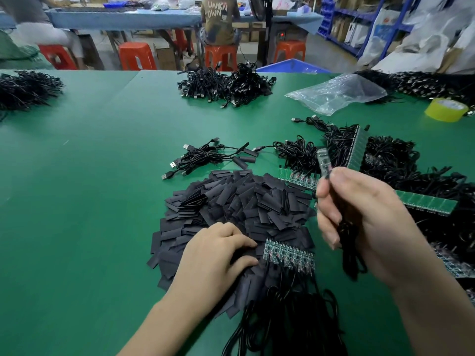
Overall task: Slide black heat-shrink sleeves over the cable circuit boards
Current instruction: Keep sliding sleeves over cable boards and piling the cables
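A big heap of flat black heat-shrink sleeves (239, 201) lies on the green table (102, 163). My left hand (218, 255) rests on the heap's near edge, thumb and fingers pinching a sleeve. My right hand (359, 222) is raised to the right and grips a bundled black cable; its small circuit board (324, 161) sticks up, blurred, above my fingertips. A strip of joined circuit boards (289, 254) with cables attached lies just right of my left hand. Several sleeved cables (205, 158) lie beyond the heap.
More board strips (298, 179) and tangled cables (390, 160) fill the right side. Cable piles sit at the far centre (226, 84) and far left (25, 88). A clear plastic bag (336, 95) and a yellow tape roll (446, 109) lie far right. A person sits on a stool beyond.
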